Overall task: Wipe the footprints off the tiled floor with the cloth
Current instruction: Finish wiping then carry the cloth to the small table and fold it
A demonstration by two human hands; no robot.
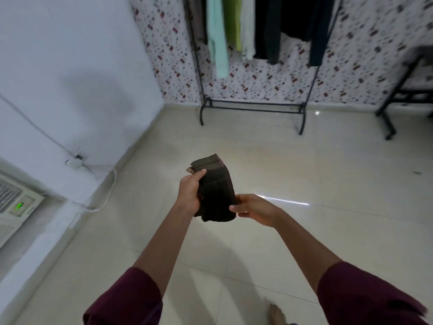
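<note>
A folded dark brown cloth is held up in the air in front of me, above the pale tiled floor. My left hand grips its left edge, thumb on top. My right hand pinches its lower right corner. Both arms wear maroon sleeves. No clear footprints show on the glossy tiles; a small dark speck lies at the far right.
A black clothes rack with hanging garments stands against the patterned back wall. A black table frame is at the right. A white wall with a cable and a cooler unit runs along the left. A bare foot shows below.
</note>
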